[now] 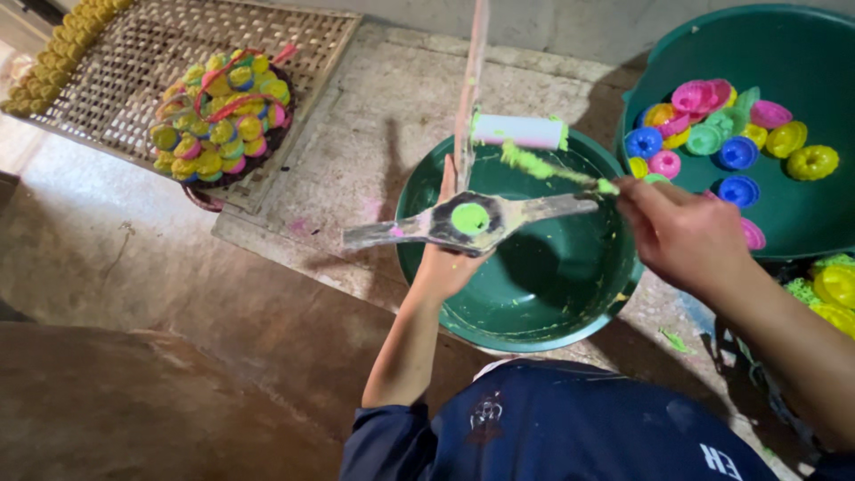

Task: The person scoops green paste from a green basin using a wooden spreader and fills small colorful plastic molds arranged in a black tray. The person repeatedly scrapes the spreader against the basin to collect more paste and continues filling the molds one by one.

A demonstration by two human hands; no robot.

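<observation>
Dark blue shirt (570, 428) is seen nearest the lens. Big tub (802, 53) at right is filled with coloured moulded pieces (712, 138). Green bowl (534, 285) is set at centre. Three-armed mould (472, 218) is gripped from below over the bowl by left hand (445, 263), fingers closed. Paint-coated stick (552, 169) is pinched by right hand (677, 236).

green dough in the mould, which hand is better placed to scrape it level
Right. The right hand already holds the paste-smeared stick beside the mould; the left hand supports it underneath.
</observation>
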